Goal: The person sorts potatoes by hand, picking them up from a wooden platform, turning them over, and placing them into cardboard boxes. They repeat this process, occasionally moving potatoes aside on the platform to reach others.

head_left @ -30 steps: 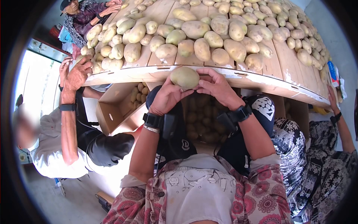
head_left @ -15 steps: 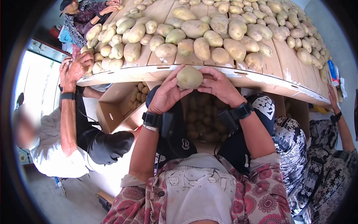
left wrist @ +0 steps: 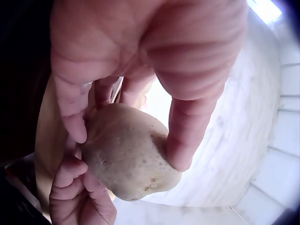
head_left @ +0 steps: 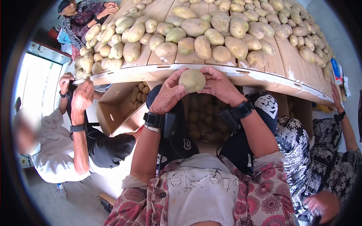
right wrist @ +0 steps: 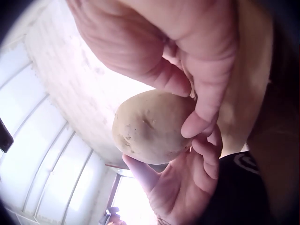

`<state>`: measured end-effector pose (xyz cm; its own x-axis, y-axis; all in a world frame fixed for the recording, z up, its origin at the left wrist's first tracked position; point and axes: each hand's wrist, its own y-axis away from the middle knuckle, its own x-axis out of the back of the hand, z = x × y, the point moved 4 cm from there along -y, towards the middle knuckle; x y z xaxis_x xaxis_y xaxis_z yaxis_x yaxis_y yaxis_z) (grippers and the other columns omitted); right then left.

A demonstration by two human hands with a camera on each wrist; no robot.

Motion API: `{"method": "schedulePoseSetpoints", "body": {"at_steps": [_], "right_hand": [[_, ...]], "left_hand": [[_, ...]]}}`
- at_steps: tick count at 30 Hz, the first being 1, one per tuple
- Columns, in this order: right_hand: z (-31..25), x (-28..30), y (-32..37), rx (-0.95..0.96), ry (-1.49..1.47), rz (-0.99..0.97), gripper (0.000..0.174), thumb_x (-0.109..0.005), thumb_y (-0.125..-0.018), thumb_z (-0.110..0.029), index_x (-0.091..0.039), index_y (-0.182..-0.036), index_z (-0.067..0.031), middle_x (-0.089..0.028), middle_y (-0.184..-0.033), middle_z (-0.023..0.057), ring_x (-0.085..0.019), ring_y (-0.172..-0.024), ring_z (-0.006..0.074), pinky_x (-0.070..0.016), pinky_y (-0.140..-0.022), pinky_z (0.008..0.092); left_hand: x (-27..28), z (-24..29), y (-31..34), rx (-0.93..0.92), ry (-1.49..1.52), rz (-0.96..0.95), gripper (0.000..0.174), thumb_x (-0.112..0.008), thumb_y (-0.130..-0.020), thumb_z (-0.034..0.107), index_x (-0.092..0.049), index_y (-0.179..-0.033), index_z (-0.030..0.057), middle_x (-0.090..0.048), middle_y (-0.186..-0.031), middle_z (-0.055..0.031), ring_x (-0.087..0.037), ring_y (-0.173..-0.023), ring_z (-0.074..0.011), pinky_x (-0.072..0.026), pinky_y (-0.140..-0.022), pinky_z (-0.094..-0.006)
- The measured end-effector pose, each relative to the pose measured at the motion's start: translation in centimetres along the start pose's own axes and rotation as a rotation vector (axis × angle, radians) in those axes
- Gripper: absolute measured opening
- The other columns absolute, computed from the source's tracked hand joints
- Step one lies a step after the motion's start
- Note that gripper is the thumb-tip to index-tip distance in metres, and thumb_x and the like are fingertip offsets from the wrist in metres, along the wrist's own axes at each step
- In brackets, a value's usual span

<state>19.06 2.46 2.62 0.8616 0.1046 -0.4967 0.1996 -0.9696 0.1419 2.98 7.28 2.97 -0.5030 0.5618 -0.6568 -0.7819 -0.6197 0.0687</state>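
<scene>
Both hands hold one pale yellow potato just below the near edge of the wooden table. My left hand grips it from the left, thumb and fingers curled round it. My right hand grips it from the right. The left wrist view shows the potato pinched between the thumb and fingers. In the right wrist view the potato sits against the right fingertips, the left hand under it.
Many potatoes cover the table top. An open cardboard box with potatoes stands under the table at left; more potatoes lie below my hands. A person in white sits left, another right, one at the far end.
The potato has been turned and lifted slightly between my hands. The person at left has drawn both hands back off the table edge.
</scene>
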Motion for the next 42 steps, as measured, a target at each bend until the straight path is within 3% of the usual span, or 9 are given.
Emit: {"method": "schedulePoseSetpoints", "body": {"at_steps": [5,21,26,32,35,42], "right_hand": [[0.4,0.0,-0.2,0.01,-0.035,-0.013,0.025,-0.051,-0.089,0.001,-0.049,-0.113,-0.0071,-0.058,-0.107,0.0083,-0.058,-0.098,0.0161,-0.0515,-0.082,0.0292],[0.6,-0.3,-0.2,-0.021,-0.039,0.027,0.027,-0.051,-0.088,0.004,-0.05,-0.113,-0.0049,-0.058,-0.107,0.0095,-0.059,-0.098,0.0178,-0.054,-0.08,0.032],[0.1,0.0,-0.2,-0.029,-0.114,0.158,0.026,-0.05,-0.089,-0.003,-0.051,-0.115,-0.003,-0.059,-0.103,0.0104,-0.061,-0.095,0.0183,-0.054,-0.078,0.0304],[-0.2,-0.4,-0.3,-0.003,-0.143,0.118,0.026,-0.046,-0.092,-0.011,-0.051,-0.116,-0.004,-0.06,-0.104,0.0075,-0.061,-0.092,0.016,-0.0515,-0.078,0.0292],[0.0,-0.4,-0.5,-0.022,-0.132,0.069,0.027,-0.046,-0.093,-0.012,-0.051,-0.119,-0.0056,-0.059,-0.105,0.0053,-0.06,-0.091,0.0136,-0.0499,-0.078,0.0279],[0.3,-0.5,-0.4,-0.049,-0.096,0.005,0.034,-0.051,-0.092,-0.018,-0.049,-0.125,-0.0061,-0.058,-0.106,0.0029,-0.058,-0.087,0.0106,-0.0487,-0.077,0.0259]], "left_hand": [[-0.2,0.2,0.1,-0.01,-0.01,-0.007,0.064,-0.073,-0.076,0.013,-0.041,-0.132,0.0094,-0.048,-0.128,-0.0075,-0.048,-0.118,-0.0214,-0.0397,-0.1,-0.037],[0.1,0.0,0.0,-0.007,-0.029,-0.012,0.066,-0.076,-0.074,0.016,-0.042,-0.13,0.0097,-0.047,-0.129,-0.0079,-0.048,-0.117,-0.021,-0.0402,-0.1,-0.0366],[-0.3,0.1,0.1,-0.046,0.011,-0.012,0.06,-0.065,-0.085,0.016,-0.036,-0.137,0.0105,-0.044,-0.133,-0.0088,-0.043,-0.124,-0.0226,-0.0375,-0.104,-0.0382],[-0.8,0.7,0.3,-0.031,-0.059,-0.028,0.064,-0.055,-0.092,0.032,-0.024,-0.143,0.0072,-0.04,-0.137,-0.0114,-0.041,-0.127,-0.0233,-0.037,-0.104,-0.0385],[-0.5,0.8,0.3,-0.02,0.046,-0.07,0.057,-0.046,-0.095,0.03,-0.026,-0.142,0.0043,-0.038,-0.139,-0.0127,-0.041,-0.126,-0.0253,-0.0365,-0.104,-0.041],[0.2,0.6,0.2,0.047,0.07,-0.004,0.06,-0.031,-0.096,0.041,-0.025,-0.142,0.003,-0.041,-0.137,-0.0136,-0.044,-0.124,-0.0268,-0.038,-0.102,-0.0417]]}}
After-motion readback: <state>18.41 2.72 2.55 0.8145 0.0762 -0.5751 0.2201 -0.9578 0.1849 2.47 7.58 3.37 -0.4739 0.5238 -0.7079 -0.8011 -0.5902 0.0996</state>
